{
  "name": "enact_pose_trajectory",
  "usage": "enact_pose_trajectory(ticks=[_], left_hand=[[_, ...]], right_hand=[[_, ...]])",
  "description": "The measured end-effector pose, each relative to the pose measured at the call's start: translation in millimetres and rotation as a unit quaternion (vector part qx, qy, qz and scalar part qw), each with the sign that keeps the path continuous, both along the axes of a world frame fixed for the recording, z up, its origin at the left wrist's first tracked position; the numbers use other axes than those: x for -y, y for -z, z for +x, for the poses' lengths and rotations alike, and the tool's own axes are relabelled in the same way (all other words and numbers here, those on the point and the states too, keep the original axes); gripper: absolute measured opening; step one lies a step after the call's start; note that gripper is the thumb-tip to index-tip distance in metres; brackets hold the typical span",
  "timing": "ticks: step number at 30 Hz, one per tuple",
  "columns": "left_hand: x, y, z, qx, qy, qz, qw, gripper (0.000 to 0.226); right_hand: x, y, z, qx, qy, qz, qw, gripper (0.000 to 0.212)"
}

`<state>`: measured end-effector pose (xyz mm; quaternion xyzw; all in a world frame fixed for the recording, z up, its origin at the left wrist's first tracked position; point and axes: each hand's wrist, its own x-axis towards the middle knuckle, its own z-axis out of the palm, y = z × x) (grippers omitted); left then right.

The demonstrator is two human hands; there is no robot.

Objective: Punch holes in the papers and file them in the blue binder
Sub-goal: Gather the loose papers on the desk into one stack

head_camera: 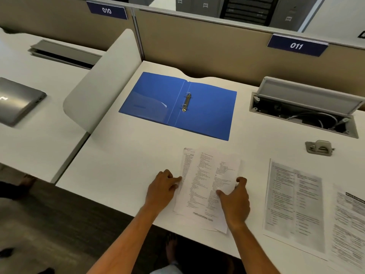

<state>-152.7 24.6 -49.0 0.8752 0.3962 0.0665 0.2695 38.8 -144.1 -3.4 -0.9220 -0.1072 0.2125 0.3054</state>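
Note:
The blue binder [207, 113] lies open and flat on the white desk, its two metal rings [186, 101] at the spine. In front of it, near the desk's front edge, a thin stack of printed papers [203, 186] lies between my hands. My left hand [163, 188] presses its fingertips against the stack's left edge. My right hand [235, 200] grips the right edge, thumb on top of the sheets. A grey hole punch [319, 148] sits to the right, apart from both hands.
Two more printed sheets [294, 204] [349, 228] lie at the right front. An open cable tray [304, 111] with wires is sunk in the desk behind the punch. A white divider panel [102, 80] stands left; a closed laptop [15, 99] rests on the neighbouring desk.

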Motion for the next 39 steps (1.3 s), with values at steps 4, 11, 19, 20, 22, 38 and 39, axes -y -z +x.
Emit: enact_pose_trajectory(ticks=[4,11,19,20,22,38,39], left_hand=[[-8,-4,1,0.000,-0.003,-0.027,1.000,0.029],[8,-11,15,0.021,-0.139,-0.085,0.986,0.033],[36,-13,68,0.049,-0.241,-0.103,0.964,0.051],[40,-13,75,0.043,-0.237,-0.099,0.965,0.052],[45,-13,82,0.041,-0.237,-0.102,0.965,0.054],[61,-17,112,0.045,-0.216,-0.134,0.966,0.047],[61,-17,112,0.042,-0.213,-0.129,0.968,0.047]], right_hand=[[-2,3,1,0.006,-0.036,-0.019,0.999,0.090],[22,6,19,0.118,-0.060,-0.086,0.988,0.078],[181,22,116,0.068,0.118,-0.220,0.966,0.115],[190,23,121,0.048,0.115,-0.218,0.968,0.119],[197,23,125,0.036,0.108,-0.215,0.970,0.121],[205,6,170,0.015,0.122,-0.054,0.991,0.031],[201,7,171,0.009,0.105,-0.073,0.992,0.047]])
